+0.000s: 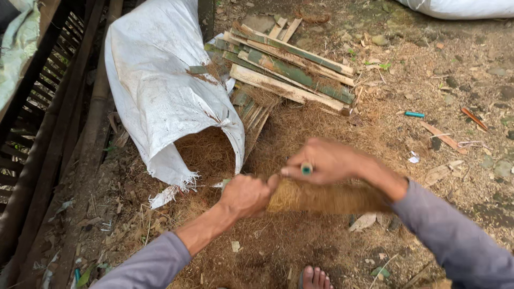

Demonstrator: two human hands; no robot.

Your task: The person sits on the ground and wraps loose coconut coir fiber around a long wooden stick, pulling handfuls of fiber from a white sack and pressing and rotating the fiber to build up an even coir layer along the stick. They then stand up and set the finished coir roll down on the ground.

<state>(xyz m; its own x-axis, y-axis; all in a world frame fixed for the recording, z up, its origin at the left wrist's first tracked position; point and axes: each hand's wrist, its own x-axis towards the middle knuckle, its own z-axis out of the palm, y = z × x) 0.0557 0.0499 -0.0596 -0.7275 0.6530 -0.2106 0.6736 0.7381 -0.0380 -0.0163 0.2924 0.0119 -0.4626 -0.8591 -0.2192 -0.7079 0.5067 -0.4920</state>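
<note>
Outdoor dirt ground [455, 69], littered with chips, dry leaves and loose brown fibre. Upper left: white woven sack [155, 80] on its side, mouth gaping toward the worker, fibre spilling out within easy reach. Behind it, stack of split bamboo slats [289, 69], laid parallel, partly green, clear of the working spot. Dark slatted structure along left edge.

Centre, low: bundle of coconut fibre [326, 197], rolled into a thick cylinder, held horizontal above the ground. Left hand [246, 195] clenched tight around its left end, likely to keep the roll from loosening. Right hand [329, 160] over the top, fingers pinching a small teal-tipped tool [306, 169], closed on it. Bare toes [316, 278] at bottom edge. Small teal object [414, 114] lying further right.
</note>
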